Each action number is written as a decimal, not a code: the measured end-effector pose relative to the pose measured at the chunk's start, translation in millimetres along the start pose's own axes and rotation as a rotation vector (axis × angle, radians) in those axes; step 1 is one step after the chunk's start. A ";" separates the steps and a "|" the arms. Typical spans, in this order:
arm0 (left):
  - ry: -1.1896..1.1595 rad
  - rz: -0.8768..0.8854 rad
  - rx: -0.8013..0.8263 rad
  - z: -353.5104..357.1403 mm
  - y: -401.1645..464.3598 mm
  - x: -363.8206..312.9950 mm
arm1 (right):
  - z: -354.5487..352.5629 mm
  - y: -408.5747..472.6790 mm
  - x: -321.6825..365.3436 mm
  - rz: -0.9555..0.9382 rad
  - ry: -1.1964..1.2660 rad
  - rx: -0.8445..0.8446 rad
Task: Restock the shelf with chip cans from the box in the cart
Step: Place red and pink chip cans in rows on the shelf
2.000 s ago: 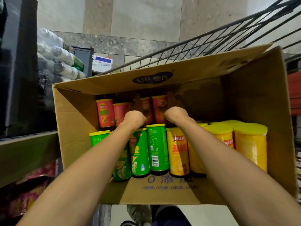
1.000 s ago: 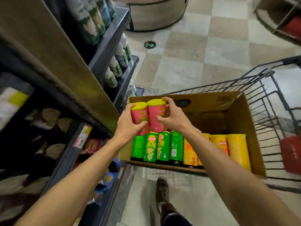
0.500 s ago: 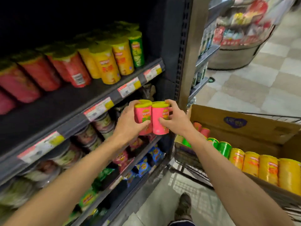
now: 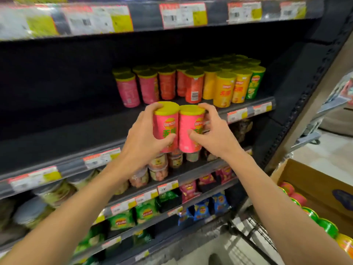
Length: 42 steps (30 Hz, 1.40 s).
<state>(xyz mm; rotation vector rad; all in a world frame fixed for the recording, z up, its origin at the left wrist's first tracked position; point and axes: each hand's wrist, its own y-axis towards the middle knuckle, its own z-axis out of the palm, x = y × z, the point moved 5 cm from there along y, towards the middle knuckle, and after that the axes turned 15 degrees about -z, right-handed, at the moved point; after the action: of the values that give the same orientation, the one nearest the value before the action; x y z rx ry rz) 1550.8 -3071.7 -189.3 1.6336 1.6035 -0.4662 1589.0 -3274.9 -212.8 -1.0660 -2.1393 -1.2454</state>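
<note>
Head view shows your left hand (image 4: 142, 139) and right hand (image 4: 212, 134) each gripping a pink can (image 4: 165, 124), unplaced before the shelf (image 4: 80, 129); more cans wait in the box (image 4: 305, 180) at four o'clock.

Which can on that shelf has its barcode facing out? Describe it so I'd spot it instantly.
Find the dark shelf holding upright chip cans. In the front row stands the red-orange can, right of the pink cans and left of the yellow cans. It alone shows a white barcode panel.
</note>
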 end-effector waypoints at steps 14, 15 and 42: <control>-0.077 -0.094 -0.185 -54.1 43.4 38.6 | 64.1 79.7 35.8 -0.102 -0.086 0.051; -0.083 -0.104 -0.182 -51.6 46.2 42.3 | 66.9 80.2 33.3 -0.090 -0.088 0.051; 0.004 -0.038 -0.245 -35.3 64.6 74.2 | 81.5 93.9 2.2 -0.102 -0.195 -0.127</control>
<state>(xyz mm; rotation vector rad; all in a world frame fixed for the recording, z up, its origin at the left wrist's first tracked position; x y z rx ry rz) 1613.5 -2989.3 -203.9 1.4230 1.6274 -0.2730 1662.9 -3175.4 -202.3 -1.1879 -2.3103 -1.3913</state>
